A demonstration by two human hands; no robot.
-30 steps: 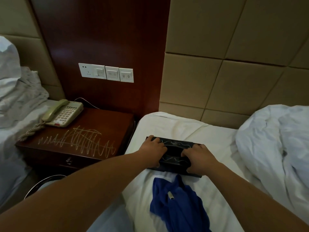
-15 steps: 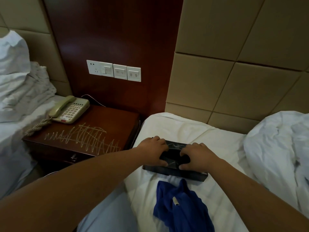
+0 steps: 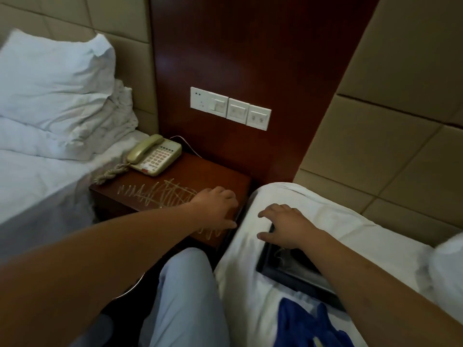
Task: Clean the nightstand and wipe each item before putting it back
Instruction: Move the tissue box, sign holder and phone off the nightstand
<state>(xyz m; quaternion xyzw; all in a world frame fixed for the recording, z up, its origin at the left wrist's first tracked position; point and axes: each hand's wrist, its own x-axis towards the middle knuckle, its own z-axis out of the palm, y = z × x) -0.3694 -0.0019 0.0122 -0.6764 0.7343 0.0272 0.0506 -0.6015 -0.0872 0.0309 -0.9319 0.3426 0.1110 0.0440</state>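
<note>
1. Head view: my left hand (image 3: 216,207) rests on the nightstand (image 3: 200,171) at its 4 o'clock corner, fingers loosely bent, holding nothing.
2. My right hand (image 3: 285,225) has its fingers spread, holding nothing; the black tray (image 3: 283,265) lies on the bed (image 3: 325,216) at 5 o'clock from it.
3. The nightstand is dark red wood with pale scribbles (image 3: 160,194); the telephone (image 3: 155,155) stands at 11 o'clock.

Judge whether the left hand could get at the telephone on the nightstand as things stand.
Probably yes: the left hand is over the nightstand, and only bare, scribbled wood lies between it and the telephone.
</note>
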